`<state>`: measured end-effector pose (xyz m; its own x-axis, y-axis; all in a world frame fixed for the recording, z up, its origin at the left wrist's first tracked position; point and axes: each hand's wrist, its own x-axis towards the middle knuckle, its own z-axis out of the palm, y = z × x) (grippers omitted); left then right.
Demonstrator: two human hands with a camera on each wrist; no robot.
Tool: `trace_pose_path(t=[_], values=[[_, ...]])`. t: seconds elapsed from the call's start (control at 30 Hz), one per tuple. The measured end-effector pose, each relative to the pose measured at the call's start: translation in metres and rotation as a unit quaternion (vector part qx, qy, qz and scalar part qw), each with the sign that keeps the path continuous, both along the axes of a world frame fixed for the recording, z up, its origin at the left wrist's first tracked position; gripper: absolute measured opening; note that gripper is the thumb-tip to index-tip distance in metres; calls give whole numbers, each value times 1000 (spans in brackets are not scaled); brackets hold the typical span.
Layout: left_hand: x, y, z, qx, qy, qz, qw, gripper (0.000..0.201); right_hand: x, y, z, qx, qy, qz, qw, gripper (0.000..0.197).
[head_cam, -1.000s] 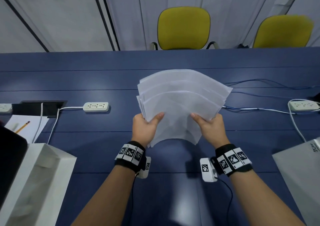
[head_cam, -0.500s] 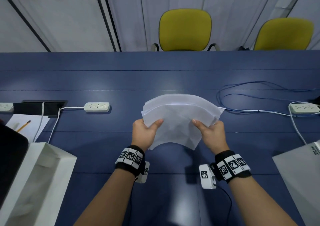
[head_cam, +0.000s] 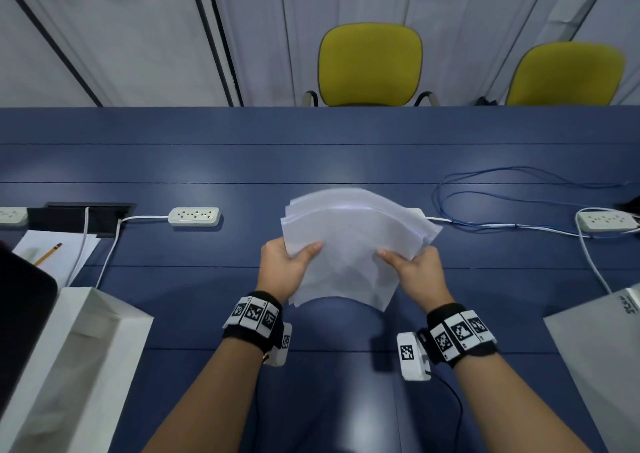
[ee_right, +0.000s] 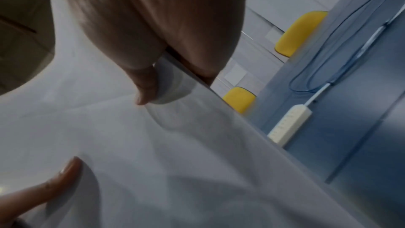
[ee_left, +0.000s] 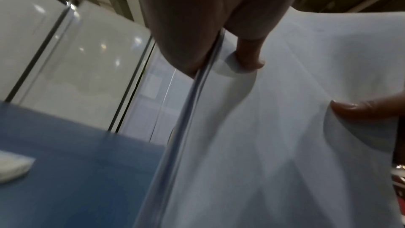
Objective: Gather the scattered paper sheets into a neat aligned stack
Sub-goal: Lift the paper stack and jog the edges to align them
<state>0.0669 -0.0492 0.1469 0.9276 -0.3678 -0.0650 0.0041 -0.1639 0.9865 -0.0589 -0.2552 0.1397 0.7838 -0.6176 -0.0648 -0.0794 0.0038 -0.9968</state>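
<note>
While we pinch the sheets [head_cam: 349, 244] above the bench [head_cam: 173, 161], left hand [head_cam: 280, 269] and right hand [head_cam: 419, 276] at the side edges: light, limp, slippery; we judge they bow and fan.

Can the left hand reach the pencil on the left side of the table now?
Probably not at once: the left hand grips the paper stack together with the right hand. The pencil lies far to the left, with only bare table between.
</note>
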Motion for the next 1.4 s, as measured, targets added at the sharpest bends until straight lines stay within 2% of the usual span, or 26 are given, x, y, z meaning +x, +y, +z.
trace_pose_path(t=[0.17,0.2,0.27,0.33,0.47,0.67,0.77,0.83,1.0,1.1,1.2,1.33,1.4], values=[[0,0,16,-58,-15,-7,998,18,-3,-4,15,-5,-67,-21,998,17],[0,1,14,-62,-11,-10,998,24,-4,-7,14,3,-69,-20,997,20],[-1,4,7,-66,10,-15,998,33,-8,-11,7,22,-63,-6,998,39],[-1,7,-3,-55,23,-18,998,33,-9,-13,1,24,-41,22,999,46],[0,6,-9,-30,41,-11,999,17,-5,-8,-4,9,2,20,1000,30],[9,5,6,-52,-2,-14,999,16,-2,-7,12,3,-61,-16,998,23],[9,8,1,-46,2,-20,999,35,-4,-8,8,-3,-52,1,999,36],[9,8,-4,-47,14,-16,999,39,-6,-10,6,0,-38,8,999,38],[9,7,-8,-28,15,-1,999,27,-4,-14,10,-24,-8,5,1000,26],[12,5,2,-29,-6,5,1000,20,-5,-15,19,-21,-33,-17,999,24],[14,5,10,-43,-22,-1,999,21,-4,-16,24,-23,-54,-21,998,27],[6,10,4,-24,-1,-6,1000,33,-3,-19,22,-30,-17,9,999,33],[2,11,1,-15,10,5,1000,30,-3,-21,25,-42,-4,16,999,33]])
